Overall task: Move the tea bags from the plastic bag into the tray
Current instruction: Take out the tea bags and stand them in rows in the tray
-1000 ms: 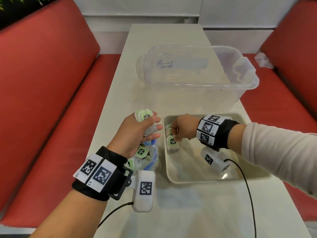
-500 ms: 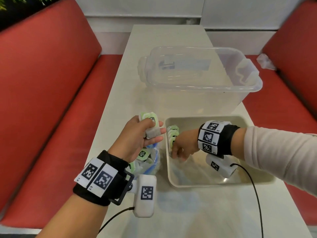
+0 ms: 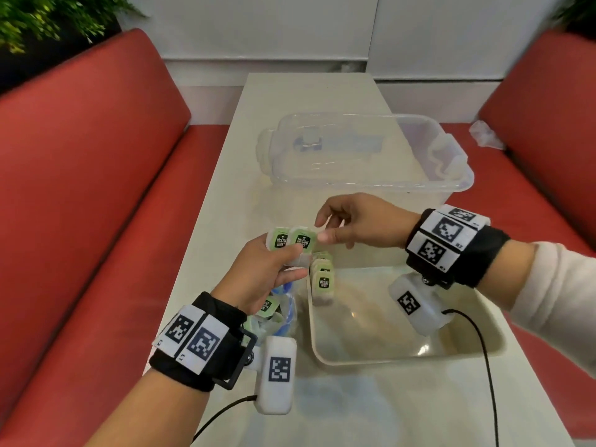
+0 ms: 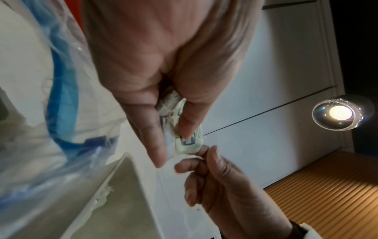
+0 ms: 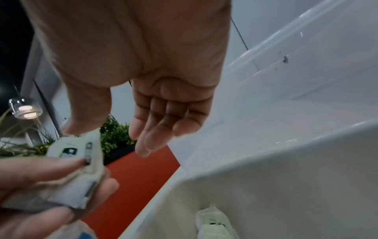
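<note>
My left hand [image 3: 298, 261] grips two green-labelled tea bags [image 3: 292, 241] upright above the tray's far left corner. The right hand [image 3: 322, 228] has come up beside them. Its thumb touches the edge of the nearer bag, while its fingers stay straight and apart from it. In the right wrist view the thumb rests on top of the held tea bags [image 5: 75, 152], with a gap to the fingers [image 5: 143, 145]. A row of tea bags [image 3: 322, 282] stands in the white tray [image 3: 387, 361] against its left wall. The plastic bag [image 3: 280, 321], with more tea bags inside, lies under my left wrist.
A large clear plastic tub [image 3: 354, 156] stands on the white table just beyond the tray. Red benches [image 3: 96, 188] run along both sides of the table. The wrist camera cables trail over the table's near end.
The right hand left a tea bag in the tray's row, lifted out with nothing in it and moved up to the bags in my left hand. The left hand rose slightly.
</note>
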